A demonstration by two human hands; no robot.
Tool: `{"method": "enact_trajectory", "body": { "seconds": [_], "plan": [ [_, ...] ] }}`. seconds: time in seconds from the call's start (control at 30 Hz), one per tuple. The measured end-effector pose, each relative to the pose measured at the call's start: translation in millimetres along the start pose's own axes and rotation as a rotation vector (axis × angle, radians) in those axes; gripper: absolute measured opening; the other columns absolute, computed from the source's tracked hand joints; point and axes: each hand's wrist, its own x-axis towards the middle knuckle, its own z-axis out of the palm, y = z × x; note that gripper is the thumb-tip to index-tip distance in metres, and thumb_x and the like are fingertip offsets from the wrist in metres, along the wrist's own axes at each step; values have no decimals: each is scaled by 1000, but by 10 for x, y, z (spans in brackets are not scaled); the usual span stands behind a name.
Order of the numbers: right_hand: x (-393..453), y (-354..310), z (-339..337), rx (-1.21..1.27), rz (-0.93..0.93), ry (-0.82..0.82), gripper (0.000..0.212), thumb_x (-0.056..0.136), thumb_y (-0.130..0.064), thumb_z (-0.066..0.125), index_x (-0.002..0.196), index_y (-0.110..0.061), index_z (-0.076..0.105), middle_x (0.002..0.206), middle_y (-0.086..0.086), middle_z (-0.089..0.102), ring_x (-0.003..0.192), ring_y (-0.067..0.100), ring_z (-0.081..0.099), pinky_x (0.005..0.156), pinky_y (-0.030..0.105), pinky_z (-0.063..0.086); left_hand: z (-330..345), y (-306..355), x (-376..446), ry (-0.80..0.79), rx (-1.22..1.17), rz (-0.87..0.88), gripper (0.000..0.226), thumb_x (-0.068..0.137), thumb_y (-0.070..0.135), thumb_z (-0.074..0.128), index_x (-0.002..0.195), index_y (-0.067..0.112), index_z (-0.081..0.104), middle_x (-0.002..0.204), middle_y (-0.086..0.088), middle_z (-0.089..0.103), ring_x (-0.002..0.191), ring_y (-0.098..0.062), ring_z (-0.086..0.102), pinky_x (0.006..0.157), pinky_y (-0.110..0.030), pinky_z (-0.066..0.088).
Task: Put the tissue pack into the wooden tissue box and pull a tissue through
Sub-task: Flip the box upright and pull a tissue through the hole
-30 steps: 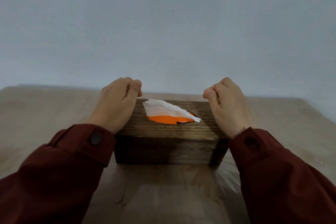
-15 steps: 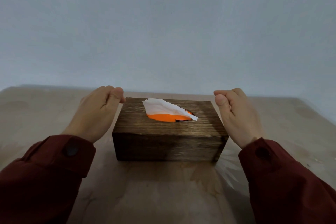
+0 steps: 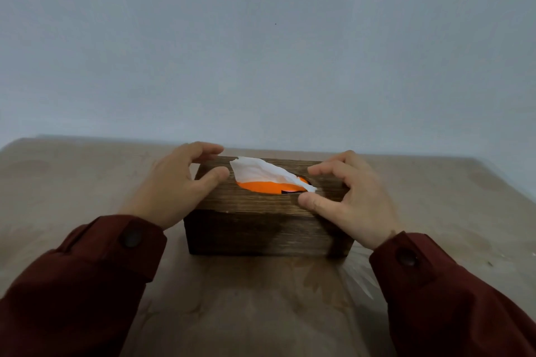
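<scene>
Head view showed the wooden tissue box (image 3: pixel 261 217) at table (image 3: pixel 87 182) centre, tissue (image 3: pixel 261 172) poking from its slot over the orange tissue pack (image 3: pixel 261 186). Left hand (image 3: pixel 171 188) at nine o'clock and right hand (image 3: pixel 352 200) at three o'clock rested spread-fingered on top, seemingly gripping nothing.

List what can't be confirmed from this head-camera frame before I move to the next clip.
- Tissue pack: only an orange patch shows through the wooden box's slot; the lid hides the rest.
- Box ends: covered by the left hand and right hand.
- Contact: motion blur leaves unclear whether the right thumb touches the tissue.
- Box's far side: hidden in the head view.
</scene>
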Motion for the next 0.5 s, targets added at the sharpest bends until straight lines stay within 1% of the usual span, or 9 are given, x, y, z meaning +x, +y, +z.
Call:
{"method": "enact_trajectory", "body": {
  "seconds": [0.07,0.13,0.2,0.3,0.37,0.43,0.5],
  "plan": [
    [10,-13,10,-1,-12,-22,45,52,-61,67,92,-40,64,95,-20,51,95,-5,46,70,7,33,34,37,46,-13,-15,11,38,73,38,65,110,35,58,108,12,62,105,-4,54,93,-31,39],
    [24,-17,21,-1,-23,-26,39,54,-54,72,89,-40,65,94,-19,51,93,-3,47,70,12,34,69,71,90,-17,-35,14,39,71,32,69,109,33,59,106,11,64,104,-4,55,91,-27,37],
    [37,-13,28,-5,-28,-13,32,56,-49,73,87,-40,65,93,-18,52,92,-2,48,70,13,35,92,99,125,-25,-55,19,39,69,27,71,106,33,60,103,9,65,102,-5,56,88,-25,36],
    [48,0,42,17,-25,9,17,65,-44,69,81,-40,67,91,-16,55,92,-1,50,71,9,35,110,123,151,-51,-91,21,33,69,24,71,98,37,63,99,11,66,98,-3,57,87,-22,38],
    [61,14,44,29,-13,23,3,72,-41,67,74,-42,66,90,-16,56,91,-2,50,70,3,34,122,120,162,-48,-104,12,22,71,26,70,88,38,65,95,14,66,94,0,57,82,-19,38],
    [70,26,45,24,-1,23,10,77,-39,63,68,-43,63,89,-17,56,89,-4,50,68,1,32,134,110,170,-37,-117,-10,10,74,29,68,80,36,65,94,14,67,91,0,58,77,-17,37],
    [91,34,50,12,25,21,14,79,-38,59,66,-41,62,89,-16,55,86,-3,51,65,3,32,147,99,185,-32,-137,-28,2,76,30,66,75,32,65,97,11,68,92,-4,59,77,-15,37]
  ]
}}
